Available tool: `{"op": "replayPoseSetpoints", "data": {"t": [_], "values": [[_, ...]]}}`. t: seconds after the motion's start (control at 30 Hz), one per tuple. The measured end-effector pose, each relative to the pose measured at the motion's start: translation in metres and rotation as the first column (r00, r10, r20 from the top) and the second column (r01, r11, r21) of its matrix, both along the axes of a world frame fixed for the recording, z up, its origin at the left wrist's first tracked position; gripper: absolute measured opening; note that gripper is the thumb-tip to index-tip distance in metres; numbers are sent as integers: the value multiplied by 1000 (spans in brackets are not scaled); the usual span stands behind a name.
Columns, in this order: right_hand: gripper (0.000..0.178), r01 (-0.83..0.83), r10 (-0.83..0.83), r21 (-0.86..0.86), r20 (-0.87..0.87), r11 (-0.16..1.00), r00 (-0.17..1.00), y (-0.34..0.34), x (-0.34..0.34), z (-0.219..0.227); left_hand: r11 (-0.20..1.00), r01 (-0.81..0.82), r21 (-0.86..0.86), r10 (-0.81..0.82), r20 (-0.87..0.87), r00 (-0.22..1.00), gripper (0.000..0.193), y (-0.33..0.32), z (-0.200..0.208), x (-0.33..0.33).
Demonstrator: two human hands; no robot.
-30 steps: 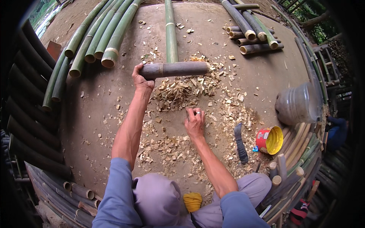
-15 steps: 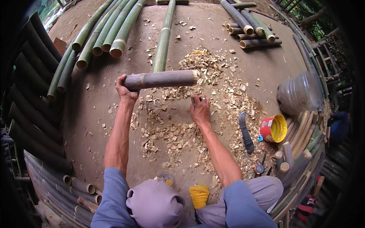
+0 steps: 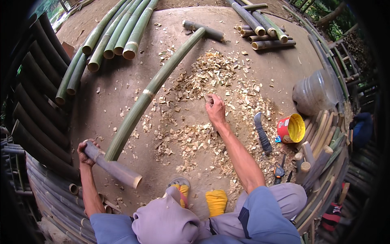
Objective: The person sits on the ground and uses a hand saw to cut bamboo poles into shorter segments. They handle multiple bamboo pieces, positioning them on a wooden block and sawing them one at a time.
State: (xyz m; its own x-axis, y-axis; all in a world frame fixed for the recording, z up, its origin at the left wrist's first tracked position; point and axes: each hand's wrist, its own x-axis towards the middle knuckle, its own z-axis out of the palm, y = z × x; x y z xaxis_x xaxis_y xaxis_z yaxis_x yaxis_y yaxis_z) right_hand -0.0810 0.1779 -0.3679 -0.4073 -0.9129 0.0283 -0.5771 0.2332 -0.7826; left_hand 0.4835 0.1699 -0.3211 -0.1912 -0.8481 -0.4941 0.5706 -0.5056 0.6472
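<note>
My left hand [image 3: 84,155] is wrapped round one end of a short dark bamboo crosspiece [image 3: 118,171] at the lower left. A long green bamboo pole [image 3: 140,103] joins that crosspiece and slants up and away to the right. At its far end the pole meets another short dark bamboo piece [image 3: 203,30] on the ground. My right hand [image 3: 215,110] is low over the wood chips [image 3: 193,87], fingers curled in; what they hold, if anything, is hidden.
A machete [image 3: 262,132] with a wrapped handle lies right of my right forearm, beside a red and yellow tub [image 3: 291,128] and a clear plastic container [image 3: 315,91]. Green bamboo poles [image 3: 107,38] lie at the far left, darker ones [image 3: 272,43] at the far right.
My left hand has swung the near crosspiece down and left toward me, so the pole now slants. My right hand has shifted only slightly.
</note>
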Motion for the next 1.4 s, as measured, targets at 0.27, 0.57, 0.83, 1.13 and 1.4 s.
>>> {"op": "replayPoseSetpoints", "data": {"t": [0.27,0.57,0.83,1.13,1.4], "values": [[30,3,-17,-112,-117,994,993,15,28,-17,958,59,-282,287,926,-245,37,28,-2,55],[30,-59,38,-161,-128,985,991,16,36,-20,721,675,158,-45,982,-182,72,-41,-35,-216],[84,130,-251,-248,-556,960,793,-25,-80,72,721,648,245,-228,967,-113,58,19,28,-213],[86,-273,300,362,-18,891,954,-33,-137,75,677,711,188,-82,980,-180,54,99,69,-128],[80,-577,369,372,498,727,785,1,-110,60,697,691,191,42,951,-306,52,134,75,-82]]}}
